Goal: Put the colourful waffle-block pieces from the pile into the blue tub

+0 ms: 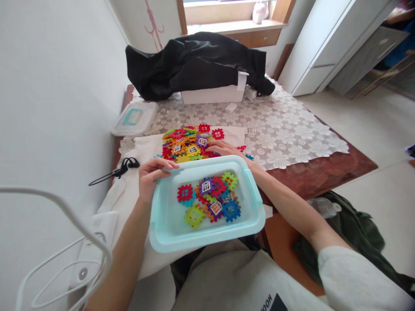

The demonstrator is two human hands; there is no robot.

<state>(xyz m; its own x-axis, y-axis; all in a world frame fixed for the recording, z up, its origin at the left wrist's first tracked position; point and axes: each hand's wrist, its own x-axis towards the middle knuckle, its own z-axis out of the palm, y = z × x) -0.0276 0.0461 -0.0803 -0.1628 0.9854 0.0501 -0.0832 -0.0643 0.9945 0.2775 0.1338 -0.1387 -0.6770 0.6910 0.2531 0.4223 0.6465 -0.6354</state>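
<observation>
My left hand [151,177] grips the far left corner of a light aqua plastic bin [207,243], which tilts towards me at the table's near edge. Inside the bin lie several square toothed building pieces [215,207] in red, blue, purple, orange and green, some with white window inserts. My right hand [225,149] reaches past the bin's far rim, its fingers stretched over the right side of a colourful heap of the same pieces [181,140]. The fingertips touch the heap near a purple window piece [202,140]. Part of the heap is hidden behind the bin.
A clear lid with an aqua handle [134,119] lies at the back left. Black cloth [201,65] drapes a white box [212,95] at the back. Black earphones [125,167] lie left of the bin. A white cable [65,203] loops at the near left.
</observation>
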